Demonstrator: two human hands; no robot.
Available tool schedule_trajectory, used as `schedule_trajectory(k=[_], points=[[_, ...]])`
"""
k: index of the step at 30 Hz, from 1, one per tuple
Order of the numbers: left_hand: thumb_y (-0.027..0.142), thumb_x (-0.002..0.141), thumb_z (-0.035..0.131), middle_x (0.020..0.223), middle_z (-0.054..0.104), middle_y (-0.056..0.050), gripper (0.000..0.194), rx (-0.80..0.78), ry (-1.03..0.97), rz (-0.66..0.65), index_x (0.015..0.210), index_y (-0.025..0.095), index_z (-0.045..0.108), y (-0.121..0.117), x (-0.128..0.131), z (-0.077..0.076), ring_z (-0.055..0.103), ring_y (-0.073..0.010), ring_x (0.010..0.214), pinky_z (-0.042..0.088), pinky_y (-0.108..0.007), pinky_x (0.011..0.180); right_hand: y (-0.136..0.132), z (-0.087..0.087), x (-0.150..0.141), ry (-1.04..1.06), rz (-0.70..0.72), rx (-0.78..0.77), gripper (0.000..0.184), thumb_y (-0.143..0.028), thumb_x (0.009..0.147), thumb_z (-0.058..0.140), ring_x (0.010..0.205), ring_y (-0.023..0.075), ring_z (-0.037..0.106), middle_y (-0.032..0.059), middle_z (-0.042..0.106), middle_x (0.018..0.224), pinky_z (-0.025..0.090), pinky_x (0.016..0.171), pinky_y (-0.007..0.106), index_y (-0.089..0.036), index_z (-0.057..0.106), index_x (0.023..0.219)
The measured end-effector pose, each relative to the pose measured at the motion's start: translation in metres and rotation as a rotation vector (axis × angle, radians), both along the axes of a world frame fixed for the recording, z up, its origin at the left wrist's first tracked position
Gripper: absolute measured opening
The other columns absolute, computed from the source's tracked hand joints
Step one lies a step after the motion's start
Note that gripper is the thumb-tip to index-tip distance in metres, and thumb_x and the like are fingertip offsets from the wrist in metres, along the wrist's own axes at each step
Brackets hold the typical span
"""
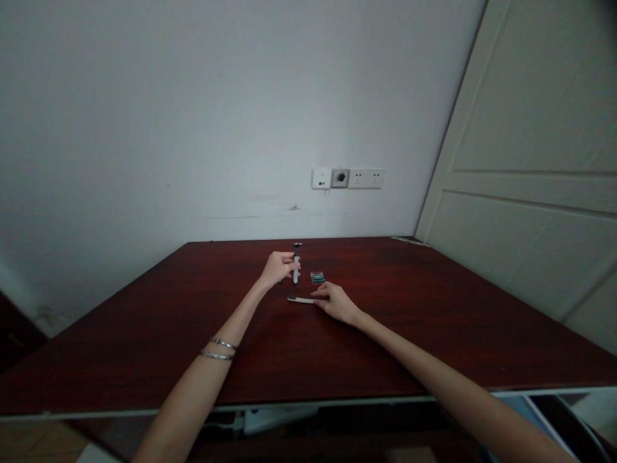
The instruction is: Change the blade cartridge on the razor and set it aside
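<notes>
My left hand (278, 267) is closed round the grey-and-black handle of a razor (295, 270). The razor stands upright, its T-shaped head at the top. Lower and to the right, my right hand (339, 302) pinches one end of a slim white-handled brush (303, 300). The brush lies level, close to the tabletop, with its dark end pointing left, below the razor. Just beyond my right fingers is a small clear-and-teal packet or case (317, 278); its contents are too small to make out. A tiny dark item (281, 281) shows beside my left hand.
Both hands are over a dark red wooden table (144, 334). A white wall with sockets (366, 178) rises behind it, and a pale panelled door (525, 148) stands to the right. Below the front edge are a white power strip (270, 419) and cable.
</notes>
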State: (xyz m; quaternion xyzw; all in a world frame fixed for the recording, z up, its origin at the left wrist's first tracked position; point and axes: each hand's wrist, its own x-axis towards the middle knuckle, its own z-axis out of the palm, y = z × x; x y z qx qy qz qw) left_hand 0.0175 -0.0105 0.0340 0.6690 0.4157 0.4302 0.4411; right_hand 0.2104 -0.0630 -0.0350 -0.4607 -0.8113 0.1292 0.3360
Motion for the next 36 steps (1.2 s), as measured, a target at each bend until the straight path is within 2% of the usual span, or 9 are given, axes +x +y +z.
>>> schedule_trajectory(k=[6,11,18,30,36], points=[[0.014,0.069,0.064,0.072,0.067,-0.007,0.02,-0.011,0.027,0.002,0.088,0.01,0.063,0.0,0.0,-0.002,0.066,-0.0177,0.06,0.05,-0.021,0.045,0.048,0.018,0.025,-0.051,-0.146,0.12,0.019,-0.02,0.079,0.055,0.082,0.017,0.057,0.007,0.062,0.088,0.044,0.078,0.027,-0.018,0.072,0.087],[0.015,0.069,0.063,0.073,0.068,-0.008,0.019,-0.023,0.052,0.003,0.087,0.01,0.063,0.0,0.001,-0.005,0.066,-0.0175,0.059,0.048,-0.021,0.044,0.078,0.012,0.029,-0.19,-0.09,0.102,0.02,-0.02,0.08,0.055,0.083,0.0158,0.058,0.007,0.064,0.091,0.042,0.08,0.023,-0.017,0.072,0.089],[0.011,0.07,0.059,0.071,0.067,-0.007,0.016,-0.019,0.083,-0.002,0.086,0.01,0.062,0.0,0.003,-0.006,0.066,-0.0163,0.058,0.045,-0.018,0.042,0.082,0.004,0.019,-0.2,-0.022,0.102,0.02,-0.019,0.08,0.054,0.079,0.0159,0.059,0.008,0.066,0.087,0.043,0.077,0.022,-0.015,0.073,0.088],[0.011,0.069,0.061,0.073,0.067,-0.008,0.017,-0.015,0.083,0.018,0.085,0.01,0.064,-0.001,0.004,-0.007,0.065,-0.016,0.058,0.047,-0.018,0.043,0.085,0.002,0.018,-0.129,-0.106,0.06,0.012,-0.016,0.074,0.06,0.076,0.0156,0.06,0.0062,0.066,0.083,0.044,0.072,0.022,-0.016,0.071,0.076],[0.011,0.068,0.063,0.076,0.068,-0.008,0.021,-0.016,0.044,0.015,0.089,0.01,0.064,0.002,0.004,-0.011,0.066,-0.0169,0.06,0.05,-0.022,0.046,0.082,0.009,0.018,-0.051,-0.095,0.016,0.01,-0.016,0.071,0.06,0.072,0.0154,0.061,0.0045,0.068,0.077,0.044,0.069,0.023,-0.016,0.071,0.073]])
